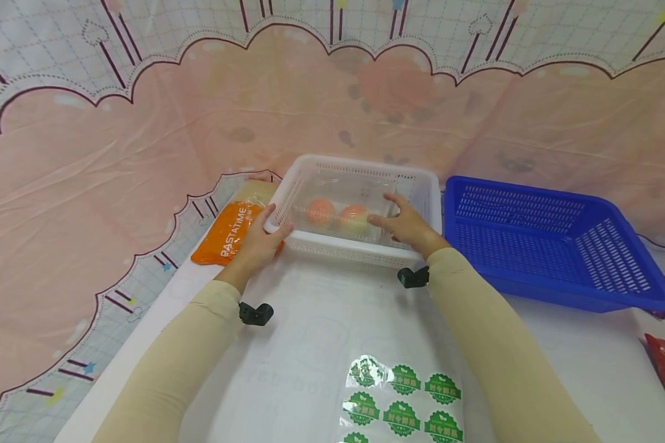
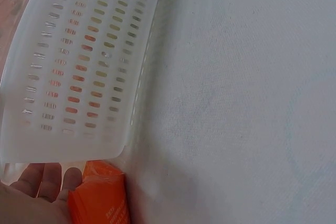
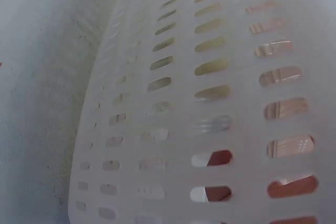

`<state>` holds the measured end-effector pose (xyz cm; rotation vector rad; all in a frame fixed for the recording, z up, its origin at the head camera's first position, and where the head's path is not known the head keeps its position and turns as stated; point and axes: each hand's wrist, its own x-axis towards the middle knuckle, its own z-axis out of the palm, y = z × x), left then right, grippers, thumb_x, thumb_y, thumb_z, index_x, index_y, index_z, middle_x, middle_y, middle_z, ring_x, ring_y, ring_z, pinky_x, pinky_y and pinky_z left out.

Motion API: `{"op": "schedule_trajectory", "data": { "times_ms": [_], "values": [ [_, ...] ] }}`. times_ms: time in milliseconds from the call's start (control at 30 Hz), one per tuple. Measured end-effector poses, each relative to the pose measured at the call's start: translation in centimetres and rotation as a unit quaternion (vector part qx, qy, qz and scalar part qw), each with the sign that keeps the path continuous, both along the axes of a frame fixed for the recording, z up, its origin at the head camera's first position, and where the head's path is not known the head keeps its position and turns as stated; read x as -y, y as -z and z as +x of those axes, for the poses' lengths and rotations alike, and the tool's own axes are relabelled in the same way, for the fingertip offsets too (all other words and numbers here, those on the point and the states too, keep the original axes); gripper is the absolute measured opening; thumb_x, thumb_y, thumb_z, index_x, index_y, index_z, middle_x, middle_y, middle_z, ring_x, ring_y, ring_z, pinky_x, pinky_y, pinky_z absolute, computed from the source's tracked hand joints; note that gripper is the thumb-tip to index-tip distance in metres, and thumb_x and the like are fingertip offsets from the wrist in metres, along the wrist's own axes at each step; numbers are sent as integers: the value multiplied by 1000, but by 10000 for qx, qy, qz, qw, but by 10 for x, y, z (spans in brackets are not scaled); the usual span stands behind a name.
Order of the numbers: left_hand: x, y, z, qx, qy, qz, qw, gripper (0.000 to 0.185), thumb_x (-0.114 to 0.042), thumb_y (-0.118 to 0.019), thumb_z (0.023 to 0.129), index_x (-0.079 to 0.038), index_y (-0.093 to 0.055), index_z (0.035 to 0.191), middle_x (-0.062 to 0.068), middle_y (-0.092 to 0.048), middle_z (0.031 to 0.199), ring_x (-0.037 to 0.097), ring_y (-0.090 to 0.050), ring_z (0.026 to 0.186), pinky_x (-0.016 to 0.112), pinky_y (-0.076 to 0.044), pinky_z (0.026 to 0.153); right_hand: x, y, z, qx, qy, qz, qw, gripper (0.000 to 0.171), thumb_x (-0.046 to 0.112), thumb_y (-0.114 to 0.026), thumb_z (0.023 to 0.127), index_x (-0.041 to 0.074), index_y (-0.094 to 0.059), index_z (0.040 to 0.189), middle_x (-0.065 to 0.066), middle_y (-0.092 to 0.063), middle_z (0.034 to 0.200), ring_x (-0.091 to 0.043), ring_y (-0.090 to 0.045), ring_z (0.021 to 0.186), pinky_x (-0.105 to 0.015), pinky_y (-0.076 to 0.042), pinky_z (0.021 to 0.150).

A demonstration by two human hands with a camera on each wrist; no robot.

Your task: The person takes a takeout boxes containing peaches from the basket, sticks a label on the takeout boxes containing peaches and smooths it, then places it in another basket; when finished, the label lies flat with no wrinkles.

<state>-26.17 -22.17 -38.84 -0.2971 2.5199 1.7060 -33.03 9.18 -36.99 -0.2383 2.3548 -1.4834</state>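
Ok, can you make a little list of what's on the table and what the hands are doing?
left hand: grips the left corner of the white basket
right hand: reaches inside the basket, on the clear plastic box
in the box: two orange-pink round fruits
left of the basket: orange packet
right of the basket: blue basket
near edge of the table: sheet of green round stickers

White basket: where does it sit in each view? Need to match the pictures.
Head: white basket upper centre; left hand grips its left corner, right hand reaches inside.
Left wrist: its slotted wall fills the upper left.
Right wrist: wall fills most of the picture.
Shared landmark, head and left wrist only: orange packet.
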Motion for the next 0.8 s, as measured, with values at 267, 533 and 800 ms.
{"op": "schedule_trajectory", "data": {
  "times_ms": [267,533,800],
  "values": [
    [-1,0,0,-14,-15,25,10000,78,-40,-60,100,-27,-15,162,10,-21,164,34,-27,144,54,-24,117,0,-1,2,-93,7,-312,9995,86,35,-70,95,18,-18,161,-22,-21,160,-44,-41,134,-58,-52,91],
    [-1,-1,2,10,-41,-40,10000,78,-41,-60,100,-28,-14,162,9,-20,164,35,-27,145,54,-25,116,1,1,1,53,99,-572,9983,81,27,-69,97,16,-20,160,-21,-22,160,-44,-39,135,-56,-55,87],
    [-1,0,4,-3,-7,-38,10000,79,-43,-61,100,-29,-13,162,9,-18,165,35,-26,144,55,-26,116,0,1,-1,205,274,-842,9959,79,20,-69,96,18,-23,160,-23,-34,152,-38,-45,128,-58,-48,97]
  ]
}}
